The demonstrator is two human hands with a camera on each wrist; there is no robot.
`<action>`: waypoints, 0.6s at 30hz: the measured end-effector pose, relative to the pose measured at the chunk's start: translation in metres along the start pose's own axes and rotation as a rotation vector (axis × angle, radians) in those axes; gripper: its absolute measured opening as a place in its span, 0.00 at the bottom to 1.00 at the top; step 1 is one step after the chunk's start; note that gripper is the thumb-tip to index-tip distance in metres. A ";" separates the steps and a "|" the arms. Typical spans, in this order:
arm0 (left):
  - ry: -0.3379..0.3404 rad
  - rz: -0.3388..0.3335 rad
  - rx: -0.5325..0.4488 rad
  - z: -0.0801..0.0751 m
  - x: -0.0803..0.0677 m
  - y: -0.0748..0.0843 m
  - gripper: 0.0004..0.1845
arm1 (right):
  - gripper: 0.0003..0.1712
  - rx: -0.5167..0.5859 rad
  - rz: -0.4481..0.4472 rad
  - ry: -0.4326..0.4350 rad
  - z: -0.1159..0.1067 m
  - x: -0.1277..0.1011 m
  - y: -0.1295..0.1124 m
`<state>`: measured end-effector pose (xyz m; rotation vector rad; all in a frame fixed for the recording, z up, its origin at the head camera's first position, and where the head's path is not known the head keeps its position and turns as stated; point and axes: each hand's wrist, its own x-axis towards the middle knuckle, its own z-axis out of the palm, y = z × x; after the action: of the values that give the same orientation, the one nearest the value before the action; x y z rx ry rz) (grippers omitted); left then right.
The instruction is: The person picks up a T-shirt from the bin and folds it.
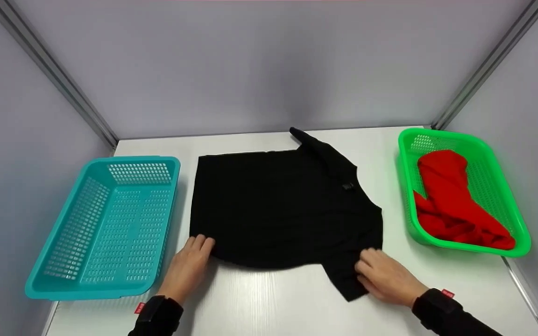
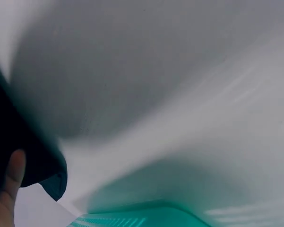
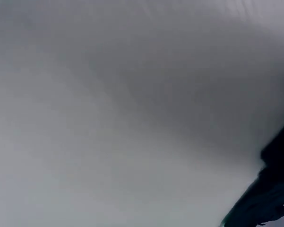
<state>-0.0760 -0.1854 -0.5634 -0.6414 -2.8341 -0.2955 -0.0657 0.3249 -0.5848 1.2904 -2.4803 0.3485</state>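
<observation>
A black T-shirt lies spread on the white table, hem to the left and neckline to the right. Its near sleeve points toward me, while the far sleeve is bunched up at the back. My left hand pinches the near corner of the hem; in the left wrist view the thumb lies against the black cloth. At the near sleeve, close to the shoulder, my right hand grips the fabric with curled fingers. The right wrist view catches only part of the shirt at its edge, with the fingers out of sight.
A teal basket with nothing in it stands to the left, near my left forearm. On the right is a green basket holding a crumpled red cloth. Pale panels enclose the table at the back and sides.
</observation>
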 end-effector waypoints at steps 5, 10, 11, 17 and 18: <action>0.076 0.077 0.017 -0.002 0.004 -0.003 0.28 | 0.23 0.059 -0.091 -0.198 -0.008 -0.023 0.002; 0.105 0.056 0.005 -0.006 0.007 -0.005 0.27 | 0.19 0.007 -0.055 -0.263 -0.015 -0.040 0.013; 0.113 0.048 0.002 -0.007 0.008 -0.006 0.27 | 0.17 -0.012 -0.059 -0.256 -0.016 -0.042 0.015; 0.157 0.028 -0.028 -0.007 0.009 -0.010 0.26 | 0.30 -0.128 -0.054 -0.123 -0.009 -0.042 0.020; 0.162 0.028 -0.033 -0.007 0.009 -0.010 0.26 | 0.29 -0.122 -0.035 -0.094 -0.007 -0.040 0.020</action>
<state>-0.0873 -0.1921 -0.5553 -0.6335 -2.6690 -0.3724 -0.0591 0.3684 -0.5949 1.3266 -2.5094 0.1288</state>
